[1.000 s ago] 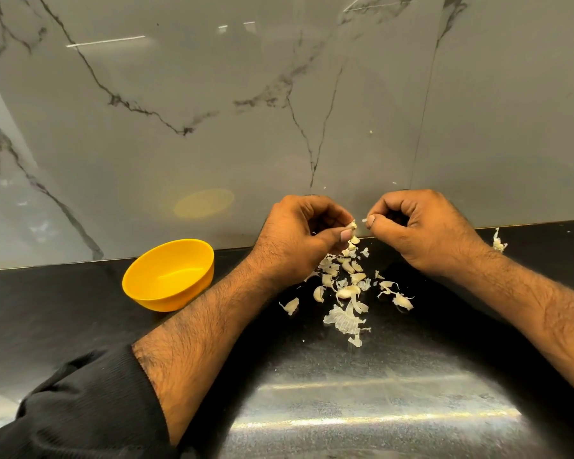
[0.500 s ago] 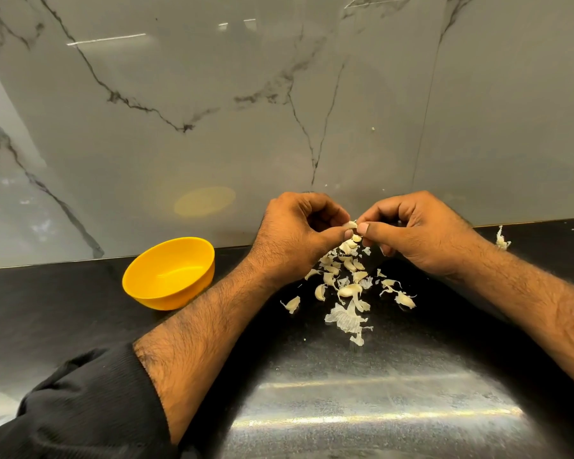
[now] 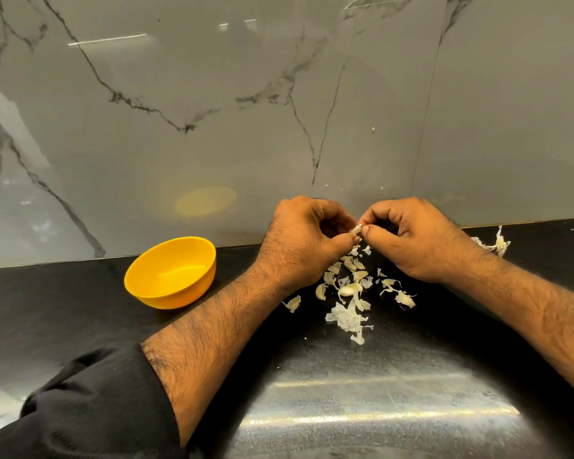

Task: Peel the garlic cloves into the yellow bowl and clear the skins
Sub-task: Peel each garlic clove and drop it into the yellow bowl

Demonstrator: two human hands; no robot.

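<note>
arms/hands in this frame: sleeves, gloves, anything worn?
Both hands bare: left hand and right hand show no gloves, rings or watch. Left forearm bare, with a black ribbed sleeve pushed up toward the elbow. Right forearm bare to the frame edge; no sleeve visible.

Black glossy countertop point(image 3: 80, 319) against a grey marble-look wall. On it: yellow bowl point(image 3: 170, 273) at left, standing upright, apart from the rest. Pile of garlic cloves and skins point(image 3: 350, 286) at centre, one stray piece point(image 3: 293, 303) just left of it. Another clump of skins point(image 3: 497, 242) at right, near the wall.
</note>
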